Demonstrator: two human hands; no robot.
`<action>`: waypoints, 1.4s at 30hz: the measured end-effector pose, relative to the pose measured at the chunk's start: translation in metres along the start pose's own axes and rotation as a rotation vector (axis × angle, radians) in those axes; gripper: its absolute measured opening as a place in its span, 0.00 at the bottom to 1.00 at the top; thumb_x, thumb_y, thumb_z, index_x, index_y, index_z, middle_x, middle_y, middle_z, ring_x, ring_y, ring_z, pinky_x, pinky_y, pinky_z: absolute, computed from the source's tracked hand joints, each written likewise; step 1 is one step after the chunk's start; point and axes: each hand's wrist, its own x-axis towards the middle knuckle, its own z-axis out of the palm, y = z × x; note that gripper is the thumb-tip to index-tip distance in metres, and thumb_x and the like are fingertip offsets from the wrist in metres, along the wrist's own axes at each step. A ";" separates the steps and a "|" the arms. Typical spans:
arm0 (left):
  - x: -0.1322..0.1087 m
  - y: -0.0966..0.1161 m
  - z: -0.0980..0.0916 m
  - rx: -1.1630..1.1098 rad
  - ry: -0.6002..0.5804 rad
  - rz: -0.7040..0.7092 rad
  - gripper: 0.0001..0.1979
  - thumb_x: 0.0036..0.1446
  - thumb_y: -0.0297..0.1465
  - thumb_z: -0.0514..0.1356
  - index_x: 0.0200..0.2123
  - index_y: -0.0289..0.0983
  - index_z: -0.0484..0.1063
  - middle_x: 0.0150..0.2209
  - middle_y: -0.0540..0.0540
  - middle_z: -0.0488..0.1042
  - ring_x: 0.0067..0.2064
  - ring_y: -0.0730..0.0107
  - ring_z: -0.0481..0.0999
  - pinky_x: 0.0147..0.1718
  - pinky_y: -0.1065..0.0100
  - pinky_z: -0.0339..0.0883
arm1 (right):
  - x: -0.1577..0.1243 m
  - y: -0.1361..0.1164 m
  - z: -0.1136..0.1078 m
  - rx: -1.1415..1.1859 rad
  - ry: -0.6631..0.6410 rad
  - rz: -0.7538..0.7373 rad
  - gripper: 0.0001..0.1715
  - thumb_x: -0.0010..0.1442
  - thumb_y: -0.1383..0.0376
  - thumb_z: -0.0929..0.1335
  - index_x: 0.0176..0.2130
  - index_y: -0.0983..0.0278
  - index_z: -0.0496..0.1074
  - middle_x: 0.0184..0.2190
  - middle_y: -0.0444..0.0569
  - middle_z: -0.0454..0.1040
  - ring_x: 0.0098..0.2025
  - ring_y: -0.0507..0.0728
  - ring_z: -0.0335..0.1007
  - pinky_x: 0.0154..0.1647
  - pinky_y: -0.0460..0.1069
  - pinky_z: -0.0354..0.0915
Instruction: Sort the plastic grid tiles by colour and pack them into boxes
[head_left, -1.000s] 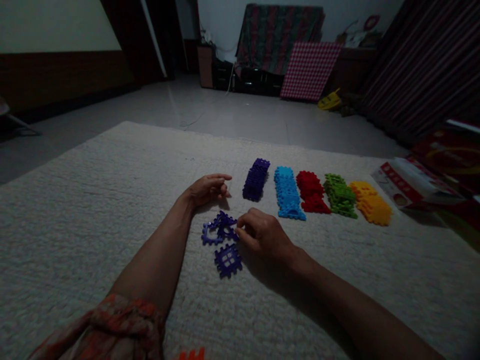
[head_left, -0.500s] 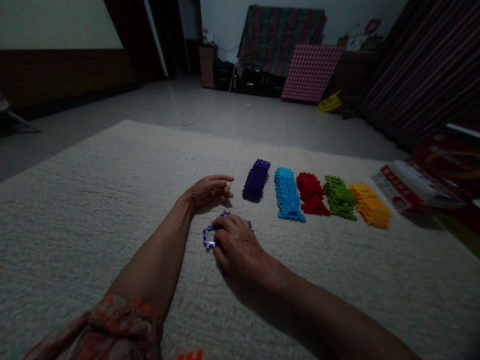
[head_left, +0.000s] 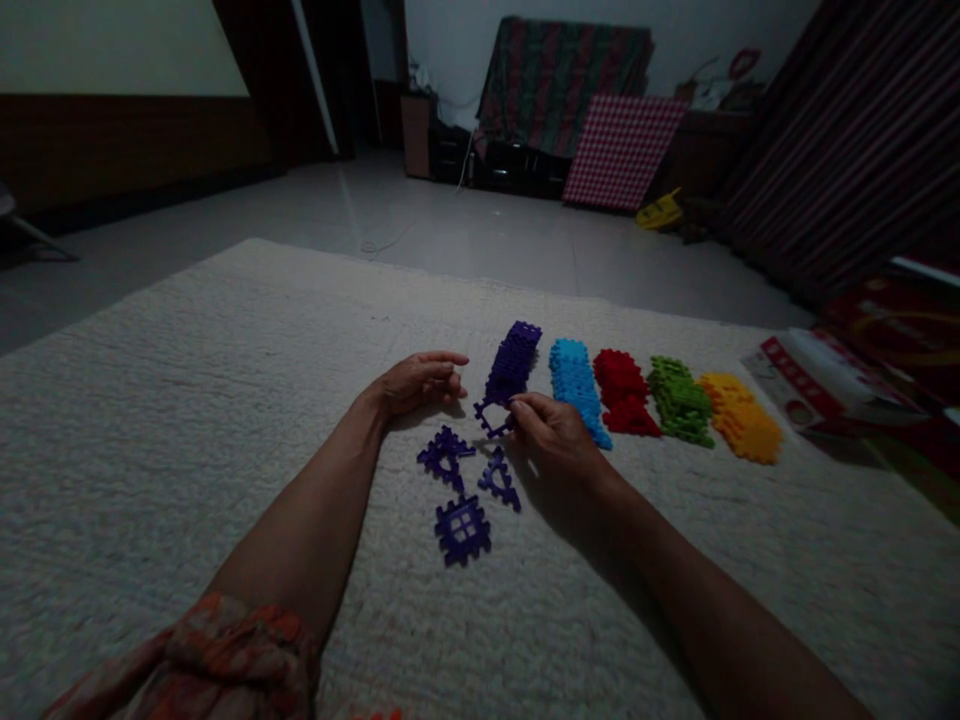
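My right hand (head_left: 553, 432) pinches a purple interlocking building piece (head_left: 493, 416) with a large opening, at the near end of a row of overlapping purple pieces (head_left: 514, 358). Whether the held piece touches that row I cannot tell. My left hand (head_left: 424, 381) rests on its side on the mat, fingers apart, holding nothing. Between and below the hands lie loose purple pieces: a square one with a window pattern (head_left: 463, 529), a triangular one (head_left: 499, 480), and what look like overlapping triangular ones (head_left: 445, 456).
Right of the purple row are rows of blue (head_left: 574, 380), red (head_left: 625, 390), green (head_left: 679, 400) and yellow (head_left: 740, 417) pieces. An open red and white box (head_left: 832, 375) stands at the right. The cream mat (head_left: 225, 340) ends at a tiled floor (head_left: 450, 230).
My right hand has moved up and right, carrying the purple piece to the purple row. The loose purple pieces it covered now show. My left hand has stayed in place.
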 end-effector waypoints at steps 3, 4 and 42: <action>-0.001 0.001 0.000 0.000 0.005 -0.006 0.14 0.57 0.24 0.62 0.48 0.30 0.71 0.26 0.46 0.76 0.34 0.63 0.81 0.31 0.67 0.72 | 0.003 0.009 -0.002 0.041 -0.018 0.074 0.18 0.60 0.53 0.64 0.31 0.64 0.73 0.22 0.43 0.69 0.24 0.52 0.64 0.26 0.47 0.59; -0.001 0.001 0.001 0.000 0.007 -0.006 0.14 0.58 0.24 0.61 0.48 0.30 0.71 0.26 0.46 0.76 0.34 0.63 0.81 0.31 0.67 0.72 | 0.003 0.011 -0.001 0.042 -0.015 0.090 0.18 0.59 0.53 0.64 0.33 0.64 0.74 0.22 0.43 0.69 0.24 0.52 0.63 0.25 0.47 0.59; 0.001 0.000 -0.001 -0.007 0.001 -0.017 0.15 0.57 0.24 0.61 0.49 0.30 0.71 0.26 0.46 0.77 0.35 0.62 0.81 0.32 0.66 0.72 | -0.011 -0.011 0.001 -0.779 -0.101 -0.072 0.13 0.60 0.61 0.71 0.43 0.64 0.71 0.41 0.54 0.71 0.43 0.60 0.68 0.43 0.52 0.62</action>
